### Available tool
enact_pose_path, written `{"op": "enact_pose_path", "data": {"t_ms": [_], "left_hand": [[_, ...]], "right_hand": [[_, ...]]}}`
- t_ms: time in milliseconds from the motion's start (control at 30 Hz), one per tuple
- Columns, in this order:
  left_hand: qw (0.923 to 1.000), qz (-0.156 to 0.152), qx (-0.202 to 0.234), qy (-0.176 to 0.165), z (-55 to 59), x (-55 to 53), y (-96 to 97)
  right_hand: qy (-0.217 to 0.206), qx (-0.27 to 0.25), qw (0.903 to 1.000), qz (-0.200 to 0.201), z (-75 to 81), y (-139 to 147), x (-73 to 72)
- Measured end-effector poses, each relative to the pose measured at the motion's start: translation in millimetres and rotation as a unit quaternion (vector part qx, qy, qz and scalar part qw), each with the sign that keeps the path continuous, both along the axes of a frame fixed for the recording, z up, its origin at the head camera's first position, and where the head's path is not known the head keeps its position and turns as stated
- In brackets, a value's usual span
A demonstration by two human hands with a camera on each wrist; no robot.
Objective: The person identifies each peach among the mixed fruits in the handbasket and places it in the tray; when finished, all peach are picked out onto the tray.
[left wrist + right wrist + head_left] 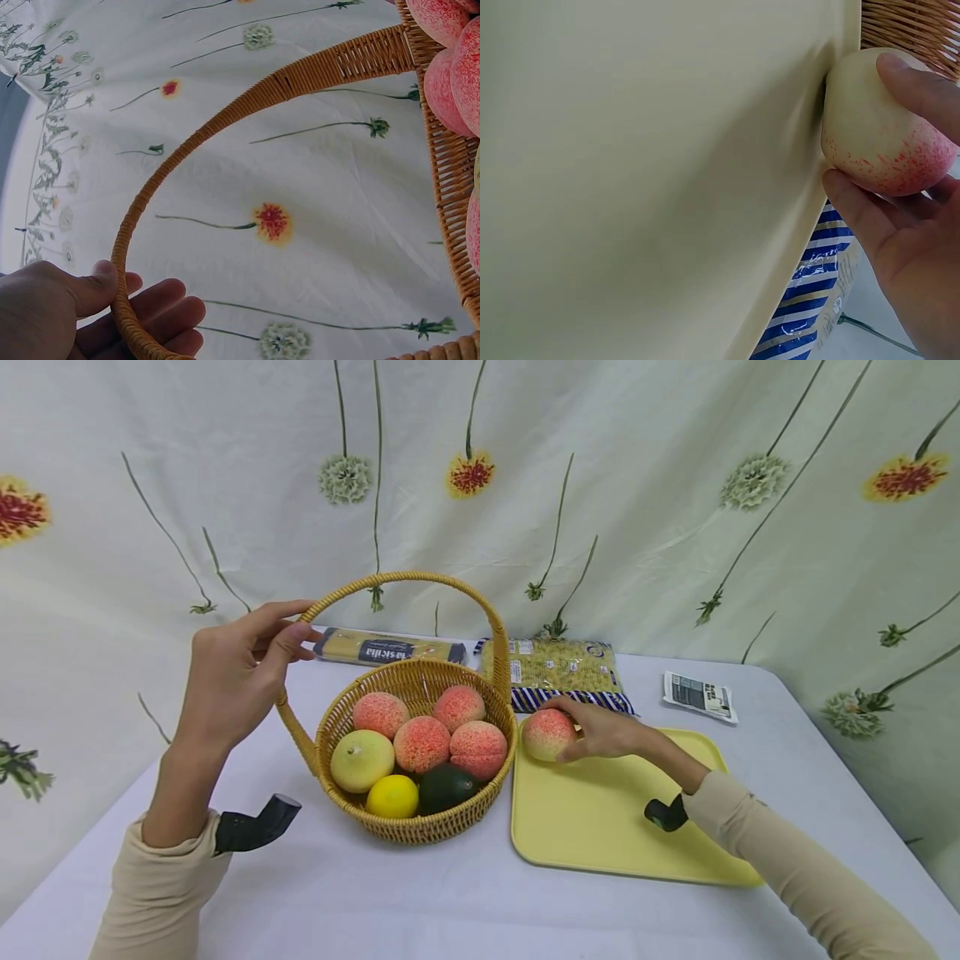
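My left hand [236,672] holds the arched handle [408,577] of a wicker basket [420,832], thumb on one side and fingers on the other, as the left wrist view shows. Inside the basket lie several pink peaches [422,744], a pale yellow-green round fruit [362,761], a yellow lemon [393,797] and a dark green avocado [447,788]. Over the far left corner of a yellow tray [600,827], my right hand [603,731] grips another peach [877,127] between thumb and fingers, close beside the basket's rim.
Behind the basket lies a long pasta pack [390,647]. A larger blue-striped bag of pasta [558,668] sits behind the tray, with a small white packet [700,696] to its right. A flowered cloth [600,485] hangs along the table's back.
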State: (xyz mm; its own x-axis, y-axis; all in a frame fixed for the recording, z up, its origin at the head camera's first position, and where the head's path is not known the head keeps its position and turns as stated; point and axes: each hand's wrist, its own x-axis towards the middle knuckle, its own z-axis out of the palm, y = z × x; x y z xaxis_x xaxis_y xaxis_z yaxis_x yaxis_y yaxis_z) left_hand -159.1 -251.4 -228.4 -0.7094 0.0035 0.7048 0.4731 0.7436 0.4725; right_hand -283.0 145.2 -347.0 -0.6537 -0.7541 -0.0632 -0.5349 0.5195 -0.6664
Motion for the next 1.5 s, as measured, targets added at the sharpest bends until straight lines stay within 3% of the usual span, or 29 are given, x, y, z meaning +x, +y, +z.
{"op": "enact_pose_path", "data": {"t_ms": [200,500,1500], "left_hand": [[1.0,-0.003,-0.001,0.005,-0.6,-0.8,0.4],[1.0,-0.002,0.004,0.001,-0.4,-0.1,0.0],[1.0,0.005,0.0,-0.005,0.0,-0.3,0.6]], "right_hand": [[0.001,0.005,1.0,-0.002,-0.7,1,-0.1],[-0.056,-0.027,0.9981,0.003,-2.1,10,-4.1],[-0.05,-0.028,0.9983,-0.001,-1.5,11,-5.5]]}}
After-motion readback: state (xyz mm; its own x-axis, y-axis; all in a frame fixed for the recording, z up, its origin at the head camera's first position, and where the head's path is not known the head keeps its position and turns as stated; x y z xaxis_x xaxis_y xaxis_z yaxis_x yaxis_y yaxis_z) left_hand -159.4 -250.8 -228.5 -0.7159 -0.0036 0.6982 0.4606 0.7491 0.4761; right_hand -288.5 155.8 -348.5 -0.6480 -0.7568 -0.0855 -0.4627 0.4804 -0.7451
